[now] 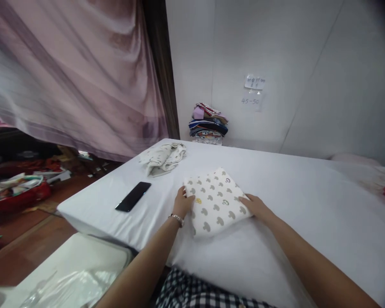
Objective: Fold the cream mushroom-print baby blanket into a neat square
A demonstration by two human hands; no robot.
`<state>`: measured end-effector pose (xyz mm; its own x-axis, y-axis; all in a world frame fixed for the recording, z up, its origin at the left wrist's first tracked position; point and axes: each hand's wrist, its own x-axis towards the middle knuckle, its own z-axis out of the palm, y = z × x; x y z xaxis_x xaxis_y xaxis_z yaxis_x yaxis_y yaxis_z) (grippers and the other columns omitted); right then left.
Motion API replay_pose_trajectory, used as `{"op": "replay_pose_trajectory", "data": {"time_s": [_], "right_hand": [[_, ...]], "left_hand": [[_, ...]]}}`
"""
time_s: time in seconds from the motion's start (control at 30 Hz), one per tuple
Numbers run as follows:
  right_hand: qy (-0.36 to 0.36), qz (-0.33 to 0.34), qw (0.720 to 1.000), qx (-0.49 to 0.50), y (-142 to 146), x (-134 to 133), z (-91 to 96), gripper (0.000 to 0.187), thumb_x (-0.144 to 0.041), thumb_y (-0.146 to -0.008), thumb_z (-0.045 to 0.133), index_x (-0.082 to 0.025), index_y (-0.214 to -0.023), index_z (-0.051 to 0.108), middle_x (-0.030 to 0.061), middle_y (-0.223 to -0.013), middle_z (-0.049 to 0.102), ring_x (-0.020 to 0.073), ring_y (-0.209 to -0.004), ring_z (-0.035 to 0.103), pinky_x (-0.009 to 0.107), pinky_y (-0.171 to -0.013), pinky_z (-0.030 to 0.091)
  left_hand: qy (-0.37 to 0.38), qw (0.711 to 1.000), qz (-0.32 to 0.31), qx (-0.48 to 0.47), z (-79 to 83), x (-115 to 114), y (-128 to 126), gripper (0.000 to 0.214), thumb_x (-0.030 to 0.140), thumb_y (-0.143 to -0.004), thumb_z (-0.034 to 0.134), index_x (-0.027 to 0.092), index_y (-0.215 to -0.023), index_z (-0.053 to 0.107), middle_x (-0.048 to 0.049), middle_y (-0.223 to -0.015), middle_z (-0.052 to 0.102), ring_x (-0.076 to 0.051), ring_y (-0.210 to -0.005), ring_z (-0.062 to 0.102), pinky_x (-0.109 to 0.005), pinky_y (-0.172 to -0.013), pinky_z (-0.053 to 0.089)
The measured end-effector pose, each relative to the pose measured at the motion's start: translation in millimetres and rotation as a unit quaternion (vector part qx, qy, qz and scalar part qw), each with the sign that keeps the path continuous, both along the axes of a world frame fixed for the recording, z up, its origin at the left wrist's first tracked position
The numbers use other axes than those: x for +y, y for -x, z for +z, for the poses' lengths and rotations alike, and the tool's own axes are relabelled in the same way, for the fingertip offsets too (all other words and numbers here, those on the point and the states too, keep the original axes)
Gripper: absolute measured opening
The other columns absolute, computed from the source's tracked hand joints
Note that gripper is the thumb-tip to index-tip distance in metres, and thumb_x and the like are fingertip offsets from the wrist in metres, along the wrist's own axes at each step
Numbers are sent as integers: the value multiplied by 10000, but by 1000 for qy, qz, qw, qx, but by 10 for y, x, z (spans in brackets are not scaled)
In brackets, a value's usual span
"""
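A folded white cloth [216, 205] printed with grey mushrooms, a few of them yellow or green, lies over the near part of the white-covered table [295, 184]. My left hand [183, 203], with a bracelet at the wrist, grips its left edge, thumb on top. My right hand [255, 205] pinches the opposite edge, fingers mostly hidden underneath. Below the cloth, a translucent whitish sheet [231, 261], perhaps a plastic bag, hangs toward my lap. Whether the cloth is partly inside it, I cannot tell.
Left of the cloth lie a black phone [133, 196] and a crumpled patterned cloth [164, 158]. Folded fabrics [208, 122] are stacked by the wall. Clear plastic [73, 286] rests on a white surface at lower left. A pink curtain [93, 64] hangs at left.
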<state>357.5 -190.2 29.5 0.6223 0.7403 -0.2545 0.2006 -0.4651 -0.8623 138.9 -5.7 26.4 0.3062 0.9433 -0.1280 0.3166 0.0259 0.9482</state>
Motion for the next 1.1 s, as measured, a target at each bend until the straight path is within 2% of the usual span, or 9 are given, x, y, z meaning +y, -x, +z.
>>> {"op": "replay_pose_trajectory", "data": {"time_s": [0.17, 0.27, 0.33, 0.4, 0.5, 0.6, 0.8, 1.0, 1.1], "right_hand": [[-56, 90, 992, 66, 369, -291, -63, 604, -508, -713, 588, -210, -1232, 501, 69, -1016, 654, 218, -840, 624, 312, -703, 492], [-43, 53, 997, 48, 358, -324, -88, 652, -516, -726, 570, -188, -1277, 448, 70, -981, 647, 196, -779, 625, 287, -647, 489], [-45, -5, 999, 24, 257, -240, -81, 634, -508, -735, 552, -154, -1254, 466, 90, -1026, 628, 190, -810, 616, 278, -661, 486], [-62, -29, 997, 23, 146, -106, -57, 578, -504, -752, 521, -150, -1209, 498, 96, -1072, 611, 189, -872, 601, 270, -682, 485], [-80, -22, 997, 3, 29, 128, -27, 476, -504, -768, 486, -163, -1090, 568, 84, -1025, 632, 194, -885, 593, 275, -676, 479], [-74, -28, 994, -79, -57, 363, -43, 421, -497, -775, 456, -170, -996, 605, 68, -932, 657, 193, -834, 599, 282, -668, 462], [-42, -57, 977, -200, -243, 754, -92, 338, -467, -758, 463, -173, -816, 619, 63, -808, 656, 198, -746, 586, 295, -663, 413], [-28, -72, 967, -241, -320, 814, -202, 277, -376, -778, 422, -182, -695, 602, 62, -722, 639, 198, -705, 571, 294, -643, 398], [-33, -70, 967, -242, -348, 795, -247, 281, -384, -787, 424, -184, -756, 619, 57, -767, 648, 191, -714, 580, 297, -667, 419]], "left_hand": [[-33, 999, 19, 6, -6, 248, 30, 507, 88, -695, 590, 148, -1189, 491, -111, -1205, 558, -149, -972, 580, -233, -819, 460], [-26, 999, 2, 23, -17, 335, 62, 413, 168, -709, 616, 126, -1114, 548, -110, -1078, 626, -157, -916, 604, -235, -787, 466], [-28, 999, -9, 35, 2, 379, 55, 391, 248, -731, 612, 126, -1099, 559, -99, -1014, 649, -159, -864, 617, -238, -745, 472], [-33, 998, -16, 51, 44, 430, 17, 400, 315, -742, 605, 131, -1094, 563, -92, -980, 658, -163, -826, 621, -245, -706, 473], [-41, 996, -20, 82, 118, 525, -79, 391, 338, -722, 627, 136, -1054, 588, -93, -997, 657, -173, -846, 615, -248, -715, 463], [-46, 993, -27, 108, 155, 618, -199, 364, 318, -695, 653, 126, -1002, 614, -100, -988, 666, -181, -871, 614, -244, -749, 451], [-61, 988, -37, 137, 61, 755, -428, 393, 329, -698, 642, 124, -1031, 602, -103, -1003, 661, -184, -868, 623, -235, -706, 455], [-78, 980, -46, 175, -67, 849, -484, 343, 294, -672, 648, 145, -979, 620, -87, -891, 673, -201, -801, 626, -273, -683, 460], [-90, 978, -61, 180, -71, 879, -482, 400, 310, -684, 633, 161, -1054, 597, -79, -918, 664, -197, -779, 624, -293, -699, 470]]}}
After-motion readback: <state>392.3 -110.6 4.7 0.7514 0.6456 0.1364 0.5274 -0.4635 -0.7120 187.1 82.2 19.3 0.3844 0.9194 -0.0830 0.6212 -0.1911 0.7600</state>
